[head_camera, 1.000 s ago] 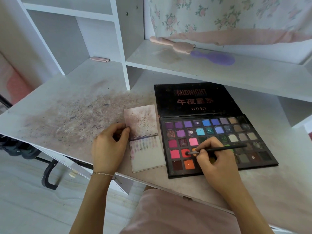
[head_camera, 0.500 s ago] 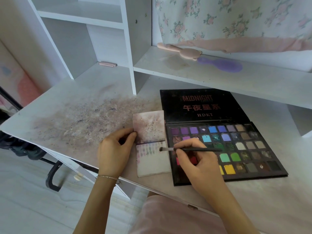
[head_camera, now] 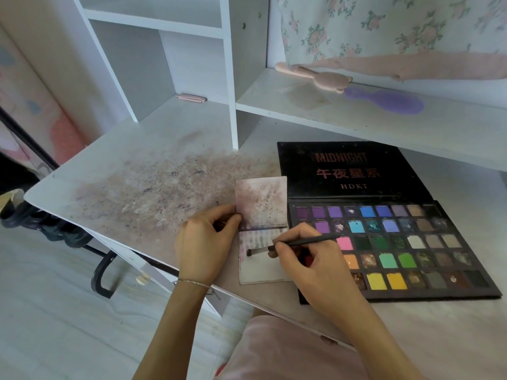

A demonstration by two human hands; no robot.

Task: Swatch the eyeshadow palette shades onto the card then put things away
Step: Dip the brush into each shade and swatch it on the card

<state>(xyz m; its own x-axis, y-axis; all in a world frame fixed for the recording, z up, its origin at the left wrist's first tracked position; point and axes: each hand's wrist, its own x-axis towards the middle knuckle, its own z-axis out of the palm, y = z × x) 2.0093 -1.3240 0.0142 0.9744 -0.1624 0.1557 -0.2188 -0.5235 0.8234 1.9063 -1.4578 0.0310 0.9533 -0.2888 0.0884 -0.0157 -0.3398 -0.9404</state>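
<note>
White laminate, heavily smudged with pinkish-grey powder, forms the bench (head_camera: 131, 165) where the work lies. The card (head_camera: 260, 231), a small folded booklet of pale paper, sits at the near edge, its upper leaf speckled with dark flecks and its lower leaf carrying a row of faint purple and pink streaks. The left hand (head_camera: 204, 242) rests at the card's 9 o'clock side, its fingers curled and pinching the left edge of the fold. The right hand (head_camera: 312, 264) lies at the card's 3 o'clock side, its fingers closed round a thin black brush (head_camera: 288, 246); the brush head touches the lower leaf just under the streaks. Touching the card on its right is the open eyeshadow palette (head_camera: 397, 242), black, its lid folded back flat toward 12 o'clock and printed with red lettering, its pans running through purples, blues, greens, yellows and browns. On the shelf (head_camera: 315, 113) behind, at 12 o'clock from the palette, lie a pink brush (head_camera: 321, 78) and a purple hairbrush (head_camera: 389, 101), touching end to end.
</note>
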